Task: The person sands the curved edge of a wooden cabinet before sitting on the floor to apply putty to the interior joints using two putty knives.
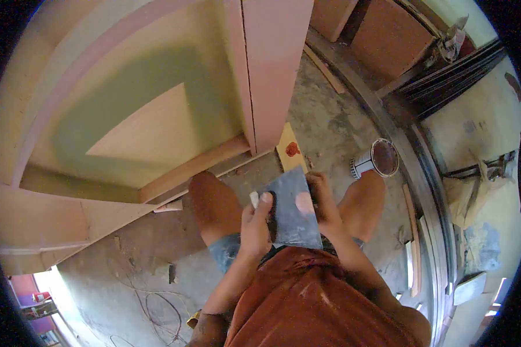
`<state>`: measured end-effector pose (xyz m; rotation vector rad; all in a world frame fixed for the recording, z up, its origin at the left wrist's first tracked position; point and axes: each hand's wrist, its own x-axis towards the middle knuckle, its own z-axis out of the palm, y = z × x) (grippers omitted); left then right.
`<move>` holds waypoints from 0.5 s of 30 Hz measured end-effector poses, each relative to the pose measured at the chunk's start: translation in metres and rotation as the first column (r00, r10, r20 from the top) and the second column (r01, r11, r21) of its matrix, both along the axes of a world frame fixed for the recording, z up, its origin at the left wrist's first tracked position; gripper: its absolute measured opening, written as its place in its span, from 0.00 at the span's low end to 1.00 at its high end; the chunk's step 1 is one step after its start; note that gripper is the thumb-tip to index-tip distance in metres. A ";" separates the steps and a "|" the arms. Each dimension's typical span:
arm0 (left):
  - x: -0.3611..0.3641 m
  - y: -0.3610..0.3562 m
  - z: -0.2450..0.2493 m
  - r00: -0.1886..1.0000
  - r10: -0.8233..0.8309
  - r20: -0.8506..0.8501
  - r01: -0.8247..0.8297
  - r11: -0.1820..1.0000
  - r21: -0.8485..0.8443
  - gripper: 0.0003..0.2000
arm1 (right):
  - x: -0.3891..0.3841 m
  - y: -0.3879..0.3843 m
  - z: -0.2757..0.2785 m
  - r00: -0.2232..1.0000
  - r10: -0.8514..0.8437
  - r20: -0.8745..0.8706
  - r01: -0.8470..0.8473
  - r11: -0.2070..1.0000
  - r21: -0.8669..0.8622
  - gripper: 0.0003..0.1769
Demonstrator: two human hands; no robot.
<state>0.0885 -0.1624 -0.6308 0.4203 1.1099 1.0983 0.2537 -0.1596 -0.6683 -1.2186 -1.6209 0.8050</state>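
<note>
A flat grey metal plate (295, 228) with a dark strip along its left edge is tilted up in front of my body, above my lap. My left hand (256, 225) is closed on that left edge, thumb on top, with a small white piece (254, 199) beside the thumb. Close against the plate's right edge, my right hand (325, 202) has its fingers curled; the plate partly hides them, and I cannot tell what they grip. A pale patch shows on the plate's face. Beyond it lies a yellowish board (286, 139) with a red-brown blob of paste (293, 149).
A pink-edged cabinet frame (272, 69) rises at front left. An open paint can (382, 159) stands by my right knee. Long dark rails (399, 127) and wood strips (411, 237) line the right side. A thin cable (147, 298) lies on the concrete floor (98, 289).
</note>
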 end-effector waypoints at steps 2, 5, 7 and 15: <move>-0.007 0.005 -0.010 0.998 0.057 -0.015 -0.057 0.998 0.012 0.14 | 0.008 -0.013 0.023 0.984 -0.079 0.160 0.066 0.994 0.087 0.30; -0.006 0.018 0.006 0.991 0.089 -0.101 -0.085 0.995 0.043 0.13 | 0.021 -0.010 0.095 0.844 -0.166 0.510 -0.036 0.931 0.363 0.25; 0.002 0.018 0.027 0.958 0.163 -0.235 -0.122 0.976 0.179 0.12 | 0.025 -0.007 0.118 0.438 0.059 0.897 -0.439 0.885 0.156 0.20; -0.009 0.015 0.005 0.783 0.137 -0.606 0.151 0.904 0.400 0.15 | 0.026 0.004 0.129 0.374 0.068 0.925 -0.501 0.854 0.140 0.16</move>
